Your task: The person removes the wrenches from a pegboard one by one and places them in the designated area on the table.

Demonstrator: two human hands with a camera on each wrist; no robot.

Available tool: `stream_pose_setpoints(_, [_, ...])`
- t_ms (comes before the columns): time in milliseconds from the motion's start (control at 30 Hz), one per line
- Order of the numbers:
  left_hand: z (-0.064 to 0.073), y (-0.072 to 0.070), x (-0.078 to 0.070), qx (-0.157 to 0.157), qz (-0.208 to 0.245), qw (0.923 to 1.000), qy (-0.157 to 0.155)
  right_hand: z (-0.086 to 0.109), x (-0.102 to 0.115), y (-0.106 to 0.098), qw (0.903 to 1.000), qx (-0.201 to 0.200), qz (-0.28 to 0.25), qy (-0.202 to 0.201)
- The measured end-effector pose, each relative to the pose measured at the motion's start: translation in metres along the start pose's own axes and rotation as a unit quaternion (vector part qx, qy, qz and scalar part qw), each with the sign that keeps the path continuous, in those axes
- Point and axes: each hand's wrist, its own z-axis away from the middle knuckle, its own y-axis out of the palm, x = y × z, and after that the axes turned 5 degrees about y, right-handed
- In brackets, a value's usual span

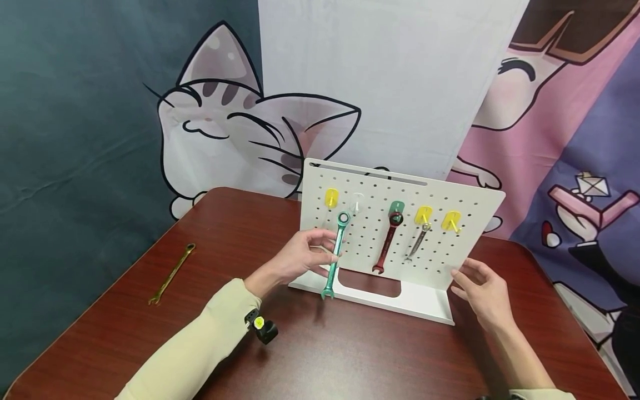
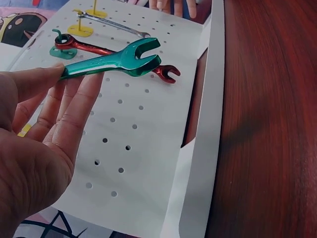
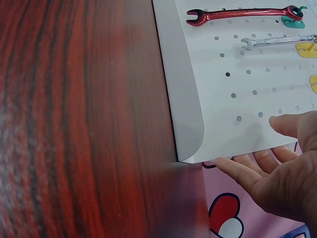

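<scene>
My left hand [image 1: 306,256] pinches a green combination wrench [image 1: 336,255] between thumb and fingers, ring end up and open end down. That ring end stands in front of the white pegboard [image 1: 360,244], just below and left of a clear hook [image 1: 357,203]. In the left wrist view, the wrench's open jaw sticks out past my fingertips. My right hand [image 1: 484,294] holds the pegboard's right edge, thumb at the front and fingers partly hidden behind. A red wrench [image 1: 386,244] hangs on a green hook [image 1: 397,208], and a small silver wrench [image 1: 418,243] on a yellow hook [image 1: 424,213].
A gold-coloured wrench [image 1: 171,275] lies on the brown table [image 1: 240,222] at the left. Two more yellow hooks are on the board, one at its far left [image 1: 331,198] and one at its right [image 1: 451,220]. Behind hangs a cartoon-printed cloth [image 1: 100,111].
</scene>
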Motion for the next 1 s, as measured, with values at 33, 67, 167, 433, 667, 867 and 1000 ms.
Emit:
stream_pose_setpoints(33, [0.000,-0.001,0.000,-0.001,-0.001,1.0000,-0.001,0.000,0.000,0.000,1.0000,0.000,0.001,0.000])
stream_pose_setpoints(67, [0.000,-0.001,0.001,-0.001,-0.003,1.0000,-0.001,0.000,0.000,0.000,1.0000,0.000,0.003,-0.001])
stream_pose_setpoints(167, [0.001,-0.003,0.002,-0.004,-0.007,1.0000,-0.002,0.000,0.000,0.000,1.0000,-0.001,0.002,-0.001])
stream_pose_setpoints(433, [0.005,-0.007,0.003,-0.009,-0.008,0.9999,-0.005,0.000,0.000,0.000,1.0000,-0.002,0.008,0.001])
stream_pose_setpoints(667, [0.007,-0.012,0.008,-0.009,-0.016,0.9998,-0.011,0.000,-0.001,0.000,0.9998,-0.005,0.021,0.004])
stream_pose_setpoints(867, [0.010,-0.020,0.011,-0.014,-0.034,0.9991,-0.023,0.000,-0.001,-0.001,1.0000,-0.001,0.002,0.003])
stream_pose_setpoints(1000, [0.011,-0.024,0.013,-0.019,-0.037,0.9987,-0.029,0.000,-0.001,-0.001,1.0000,0.003,-0.007,-0.002])
